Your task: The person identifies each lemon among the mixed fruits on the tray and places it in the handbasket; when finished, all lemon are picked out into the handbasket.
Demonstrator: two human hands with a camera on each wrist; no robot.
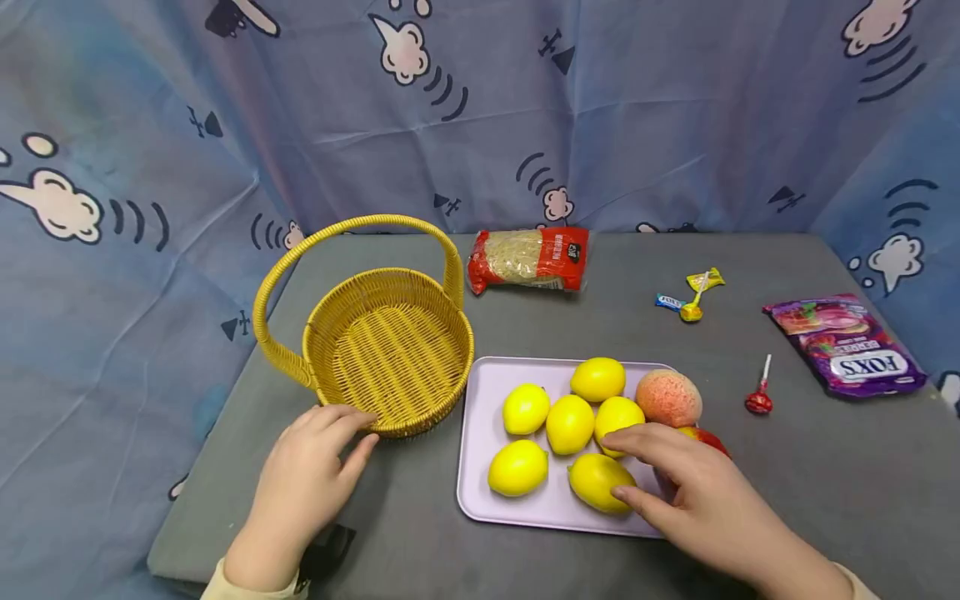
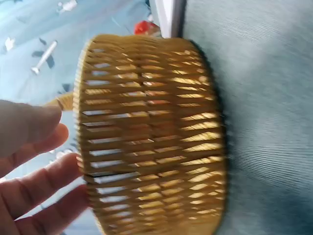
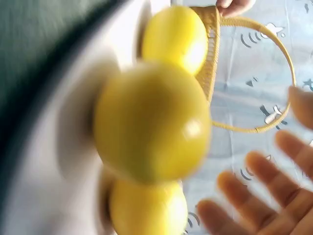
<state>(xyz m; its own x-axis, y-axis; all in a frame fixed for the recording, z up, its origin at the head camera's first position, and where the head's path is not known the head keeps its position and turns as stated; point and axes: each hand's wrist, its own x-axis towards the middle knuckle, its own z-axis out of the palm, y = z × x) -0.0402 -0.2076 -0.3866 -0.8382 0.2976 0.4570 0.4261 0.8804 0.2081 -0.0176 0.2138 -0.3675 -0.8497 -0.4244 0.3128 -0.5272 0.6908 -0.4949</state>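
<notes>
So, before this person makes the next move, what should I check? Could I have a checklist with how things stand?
1. Basket upright, with room inside: ok; nothing shows in it.
2. Left hand at the basket's near rim: ok.
3. Left hand's hold firm enough to steady the basket: cannot tell.
4. Lemons on the tray: ok; six show.
5. Right hand gripping a lemon: not ok; the right wrist view shows its fingers apart from them.
6. Red fruit untouched by the right hand: cannot tell; the hand partly hides it.
</notes>
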